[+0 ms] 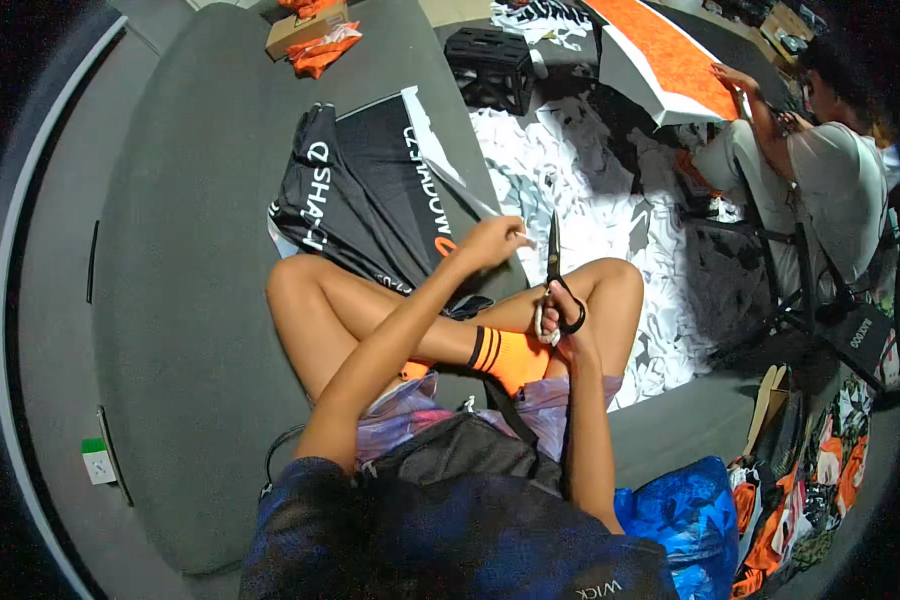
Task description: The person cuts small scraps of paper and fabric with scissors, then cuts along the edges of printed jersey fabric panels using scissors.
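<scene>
The right hand had its fingers curled tightly around the handles of the scissors, whose blades looked closed and pointed forward, probably to aim the tips away from the bare legs. The left hand was level with the blades and just beside them, its fingers pinched narrow on what looked like the white strip edging the black cloth. That grip seemed to draw the strip up from the cloth, which lay ahead and to the left of those fingers on the grey platform, presumably spread there for easy reach.

Of the containers, a cardboard box stood far ahead of the left fingers, with orange cloth on and against it; its inside was hidden. Behind and to the right of the right fingers sat a blue bag, bulging, its contents out of sight. White scraps lay loose beyond the blades, heaped on the floor rather than in any container that showed.
</scene>
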`<state>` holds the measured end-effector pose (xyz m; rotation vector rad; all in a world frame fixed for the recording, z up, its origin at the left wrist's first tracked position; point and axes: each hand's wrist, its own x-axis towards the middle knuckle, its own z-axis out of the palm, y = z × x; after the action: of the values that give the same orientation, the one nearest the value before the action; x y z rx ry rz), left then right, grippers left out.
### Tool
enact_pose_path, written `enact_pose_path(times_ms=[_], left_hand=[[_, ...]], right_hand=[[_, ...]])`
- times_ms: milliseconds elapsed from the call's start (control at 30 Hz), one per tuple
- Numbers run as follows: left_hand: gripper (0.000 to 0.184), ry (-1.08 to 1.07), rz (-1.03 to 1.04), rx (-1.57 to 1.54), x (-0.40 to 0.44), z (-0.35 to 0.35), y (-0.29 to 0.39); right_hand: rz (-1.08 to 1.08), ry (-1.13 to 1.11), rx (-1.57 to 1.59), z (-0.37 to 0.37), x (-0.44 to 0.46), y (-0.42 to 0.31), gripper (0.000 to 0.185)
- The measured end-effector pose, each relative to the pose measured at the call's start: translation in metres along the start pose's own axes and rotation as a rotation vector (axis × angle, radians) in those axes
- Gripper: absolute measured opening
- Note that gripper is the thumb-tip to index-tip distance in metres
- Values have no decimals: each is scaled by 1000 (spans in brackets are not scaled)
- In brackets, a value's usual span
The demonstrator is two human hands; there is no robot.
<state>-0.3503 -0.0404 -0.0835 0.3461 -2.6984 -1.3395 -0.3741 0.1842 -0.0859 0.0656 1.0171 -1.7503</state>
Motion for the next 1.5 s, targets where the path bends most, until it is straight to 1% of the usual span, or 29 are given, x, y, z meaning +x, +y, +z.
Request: enact_pose_path(times_ms=[33,67,167,200,267,300,333,400,500,533,633,667,767,800,900,933,1033,1067,1133,1200,1267,1333,1433,1500], left_hand=[[21,-102,31,-73,-8,4,3],[21,-101,27,-74,-15,5,5],[26,-161,8,-295,-36,-7,11],[26,-162,8,-292,-44,-15,13],[30,16,-12,5,-62,-32,15],[30,14,-11,9,-77,-34,11],[29,158,50,421,-94,-31,2],[28,305,109,835,-107,-29,-15],[39,108,38,853,-115,-30,-39],[39,112,30,854,-117,-33,-38],[29,-158,42,680,-106,-40,-38],[29,-157,52,679,-105,-38,-37],[21,-475,58,303,-112,-29,-35],[21,-479,55,304,-112,-28,-36],[20,-683,96,-91,-96,-34,-27],[20,-685,100,-98,-91,-37,-23],[20,-692,-178,-316,-75,-54,-12],[19,-608,-138,-265,-67,-59,-19],[19,-341,15,-119,-48,-73,-36],[19,-158,118,-32,-40,-82,-55],[18,274,317,466,-39,-90,-59],[18,284,315,475,-39,-79,-52],[18,309,319,517,-34,-58,-41],[17,207,295,501,-22,-50,-40]], right_hand=[[-6,14,-15,1,0,0,36],[-16,25,-31,2,0,0,35],[-34,31,-45,2,1,-1,35],[-38,27,-43,1,1,0,35],[-44,22,-37,0,1,1,35],[-40,12,-33,-1,1,1,35],[-36,4,-30,-2,1,1,35],[-29,-9,-29,-4,1,0,36],[-56,-42,-50,-5,4,3,36],[-50,-47,-53,-4,4,5,36],[-40,-39,-36,-2,2,3,37],[-49,-35,-38,-2,1,0,37],[-47,17,-38,0,0,2,36],[-45,17,-34,-1,1,3,36],[-22,-43,-51,-7,3,3,35],[-21,-35,-53,-7,3,3,35],[-44,31,-73,-6,2,7,36],[-39,37,-76,-6,1,8,36],[-64,-2,-88,-4,-3,10,39],[-65,-16,-99,-1,-4,10,41],[-75,-12,-126,0,-3,11,43],[-73,-5,-144,2,-3,10,44],[12,-52,16,2,-1,7,45],[23,-45,-10,0,0,9,45]])
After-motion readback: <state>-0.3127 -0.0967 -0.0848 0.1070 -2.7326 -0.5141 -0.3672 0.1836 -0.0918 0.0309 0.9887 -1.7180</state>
